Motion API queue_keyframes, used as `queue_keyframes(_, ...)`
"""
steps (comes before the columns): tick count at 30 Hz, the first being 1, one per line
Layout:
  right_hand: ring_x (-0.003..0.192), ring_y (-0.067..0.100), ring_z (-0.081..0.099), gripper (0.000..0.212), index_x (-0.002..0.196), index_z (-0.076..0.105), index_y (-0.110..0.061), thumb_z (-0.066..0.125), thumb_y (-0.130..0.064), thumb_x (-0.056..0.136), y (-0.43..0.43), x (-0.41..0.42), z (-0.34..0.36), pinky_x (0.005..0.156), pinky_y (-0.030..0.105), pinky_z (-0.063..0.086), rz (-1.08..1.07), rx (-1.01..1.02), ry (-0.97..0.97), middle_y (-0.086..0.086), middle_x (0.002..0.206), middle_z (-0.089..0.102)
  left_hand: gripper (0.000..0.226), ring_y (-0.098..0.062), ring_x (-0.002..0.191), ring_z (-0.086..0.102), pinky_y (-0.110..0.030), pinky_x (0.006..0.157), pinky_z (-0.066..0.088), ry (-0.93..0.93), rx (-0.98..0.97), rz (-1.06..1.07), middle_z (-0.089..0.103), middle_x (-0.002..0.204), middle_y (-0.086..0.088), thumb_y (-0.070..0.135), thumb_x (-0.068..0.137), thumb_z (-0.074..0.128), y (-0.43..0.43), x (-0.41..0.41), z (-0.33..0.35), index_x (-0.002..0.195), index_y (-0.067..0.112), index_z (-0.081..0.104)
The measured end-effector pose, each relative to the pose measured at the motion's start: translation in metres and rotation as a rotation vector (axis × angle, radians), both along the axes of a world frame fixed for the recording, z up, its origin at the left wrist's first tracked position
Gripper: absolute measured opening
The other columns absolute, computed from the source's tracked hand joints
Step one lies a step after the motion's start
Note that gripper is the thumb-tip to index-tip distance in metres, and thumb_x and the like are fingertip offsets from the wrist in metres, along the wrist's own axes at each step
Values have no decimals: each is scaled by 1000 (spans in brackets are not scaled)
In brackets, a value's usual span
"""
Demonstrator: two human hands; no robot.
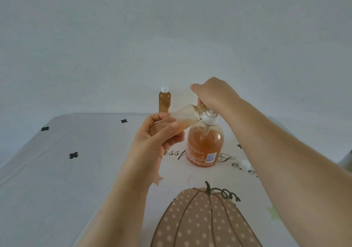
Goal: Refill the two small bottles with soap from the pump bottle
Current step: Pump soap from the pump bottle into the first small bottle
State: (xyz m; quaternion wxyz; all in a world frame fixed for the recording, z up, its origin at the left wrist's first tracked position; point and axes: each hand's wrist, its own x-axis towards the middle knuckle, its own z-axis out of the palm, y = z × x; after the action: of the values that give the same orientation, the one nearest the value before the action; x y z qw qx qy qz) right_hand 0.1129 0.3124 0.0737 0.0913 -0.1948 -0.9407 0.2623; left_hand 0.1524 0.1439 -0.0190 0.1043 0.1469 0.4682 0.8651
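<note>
A pump bottle (205,145) of orange soap with a white pump collar stands mid-table. My right hand (213,94) presses down over the pump head, which it hides. My left hand (158,134) grips an uncapped small clear bottle (185,116), tilted with its open mouth up at the pump spout; a little orange soap lies in it. A second small bottle (164,102), full of amber soap and closed with a white cap, stands upright behind, near the table's far edge.
A loose white cap (245,164) lies on the table to the right of the pump bottle, partly behind my right forearm. The tablecloth (76,170) is white with black flowers, script lettering and a dotted pumpkin print. A plain wall rises behind.
</note>
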Motion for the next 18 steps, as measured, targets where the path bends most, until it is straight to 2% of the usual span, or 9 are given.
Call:
queue_keyframes(7,56,21,56,48,77,65,-10,38,-41,101,1,2,9,59,28,41,-14,105,-30,2,58,61,40,-24,82,69,-30,78,56,15,-13,21,74,102,-13,20,76,74,-1,3,2,110,6,58)
queue_keyframes(13,60,23,58,50,73,66,-10,38,-42,99,-2,0,6,70,32,46,2,60,-67,2,60,62,38,-24,79,69,-30,75,57,13,-25,32,73,98,-12,21,76,74,-1,3,2,108,7,59)
queue_keyframes(16,58,22,55,45,80,67,-10,39,-41,98,0,-3,1,66,31,42,3,52,-72,2,60,59,34,-24,77,69,-30,74,56,20,-32,29,73,94,-10,19,77,73,-2,1,0,106,7,59)
queue_keyframes(18,63,22,54,45,89,69,-9,40,-42,98,2,-5,-4,66,32,41,6,47,-60,3,68,60,35,-24,77,69,-30,74,56,20,-35,23,73,94,-10,18,77,73,-3,1,-1,107,5,59)
